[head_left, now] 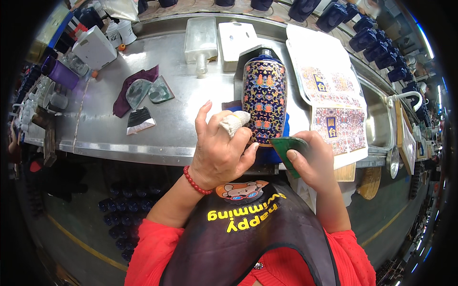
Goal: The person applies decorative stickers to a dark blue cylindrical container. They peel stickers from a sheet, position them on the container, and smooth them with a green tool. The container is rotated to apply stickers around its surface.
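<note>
A dark blue bottle [265,102] with a colourful floral pattern lies on its side, neck away from me, on a dark stand at the counter's front edge. My left hand [219,148] is at the bottle's lower left, fingers apart and touching its side near the base. One of its fingers wears a white cloth finger cover [234,122]; a red bead bracelet [194,181] circles the wrist. Pinched in my right hand [312,159] is a thin green flexible scraper [287,151], its edge close to the bottle's base at the right. Blue cloth [286,125] shows under the bottle.
Printed decal sheets [338,124] lie to the right, beside a sink [377,124] with a white tap. Behind the bottle are a clear glass bottle [201,40] and a white block [236,40]. Purple cloth [125,97] and dark scraper pieces [161,89] lie left on the metal counter [176,114].
</note>
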Demonstrator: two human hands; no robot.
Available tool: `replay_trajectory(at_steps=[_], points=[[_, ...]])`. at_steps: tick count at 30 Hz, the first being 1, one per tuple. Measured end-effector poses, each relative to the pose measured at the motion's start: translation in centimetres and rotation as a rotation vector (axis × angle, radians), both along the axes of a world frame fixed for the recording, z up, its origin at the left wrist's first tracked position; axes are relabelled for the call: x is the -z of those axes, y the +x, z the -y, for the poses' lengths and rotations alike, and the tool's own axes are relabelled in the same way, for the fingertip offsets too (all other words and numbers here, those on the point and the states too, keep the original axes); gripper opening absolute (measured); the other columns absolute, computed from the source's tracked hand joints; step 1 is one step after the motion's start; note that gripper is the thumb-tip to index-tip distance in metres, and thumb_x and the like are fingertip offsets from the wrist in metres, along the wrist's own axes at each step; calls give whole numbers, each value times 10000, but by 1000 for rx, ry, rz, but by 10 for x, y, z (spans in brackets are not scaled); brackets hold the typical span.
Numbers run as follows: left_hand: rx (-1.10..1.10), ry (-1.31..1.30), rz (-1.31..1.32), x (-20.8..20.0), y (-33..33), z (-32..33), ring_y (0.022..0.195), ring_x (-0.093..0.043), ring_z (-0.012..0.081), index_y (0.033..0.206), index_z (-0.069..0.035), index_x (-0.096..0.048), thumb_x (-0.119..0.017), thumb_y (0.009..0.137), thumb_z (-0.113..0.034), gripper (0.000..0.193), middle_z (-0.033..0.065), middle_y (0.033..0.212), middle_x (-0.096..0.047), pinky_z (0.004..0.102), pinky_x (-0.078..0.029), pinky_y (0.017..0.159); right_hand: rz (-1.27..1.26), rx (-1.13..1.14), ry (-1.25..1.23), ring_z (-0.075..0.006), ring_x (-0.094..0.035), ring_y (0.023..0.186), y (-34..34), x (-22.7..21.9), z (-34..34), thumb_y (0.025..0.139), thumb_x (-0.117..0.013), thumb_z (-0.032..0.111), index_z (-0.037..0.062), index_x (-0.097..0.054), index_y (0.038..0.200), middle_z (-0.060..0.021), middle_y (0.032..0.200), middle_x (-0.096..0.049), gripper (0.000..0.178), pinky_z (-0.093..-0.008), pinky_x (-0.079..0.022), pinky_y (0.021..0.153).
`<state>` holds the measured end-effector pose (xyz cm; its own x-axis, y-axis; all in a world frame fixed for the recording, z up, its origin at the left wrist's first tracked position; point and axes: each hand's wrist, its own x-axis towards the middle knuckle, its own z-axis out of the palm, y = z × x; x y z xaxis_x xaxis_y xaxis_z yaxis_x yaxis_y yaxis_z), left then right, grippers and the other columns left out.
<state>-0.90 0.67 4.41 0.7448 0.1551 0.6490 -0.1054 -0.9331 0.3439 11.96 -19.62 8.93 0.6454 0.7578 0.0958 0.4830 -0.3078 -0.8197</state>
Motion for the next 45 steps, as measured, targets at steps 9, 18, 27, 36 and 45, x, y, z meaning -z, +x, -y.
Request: replay_trajectory(at_steps=[9,18,27,36,45], points=[[23,-30,-3,3,-2,-3,1131,-549,323,929,-68,-637,-776,781,-274,290,147,1129,-662,657,-256,1137,48,-65,17,-194,-680,773,-3,-2,0,867,-723,97,-19,-638,1074,-121,875,-695,252,-319,-530,709],[16,-4,-25,-2,1,-3,1140,-549,343,922,-77,-637,-818,758,-260,305,160,1138,-652,641,-268,1138,10,-40,6,-179,-644,801,-7,2,1,856,-748,175,-15,-635,1072,-110,891,-685,309,-324,-515,740],[5,12,-21,-2,1,-2,1107,-569,344,915,-74,-656,-798,771,-241,262,158,1062,-668,639,-272,1138,93,-93,14,-230,-682,784,-8,-1,0,856,-738,99,-23,-638,1065,-137,890,-687,262,-334,-529,721],[66,-79,-2,4,-3,-5,1181,-528,353,993,-70,-641,-748,811,-250,278,150,1140,-658,647,-248,1143,22,-63,-70,-240,-661,793,-16,-6,-3,864,-728,136,-16,-625,1076,-139,890,-680,280,-348,-521,728],[73,-149,20,9,0,8,1211,-499,401,1003,-70,-622,-756,797,-164,263,202,1205,-610,638,-263,1136,101,-44,-11,-277,-711,785,-16,-8,-8,898,-714,125,-22,-610,1104,-167,898,-697,273,-354,-542,710]])
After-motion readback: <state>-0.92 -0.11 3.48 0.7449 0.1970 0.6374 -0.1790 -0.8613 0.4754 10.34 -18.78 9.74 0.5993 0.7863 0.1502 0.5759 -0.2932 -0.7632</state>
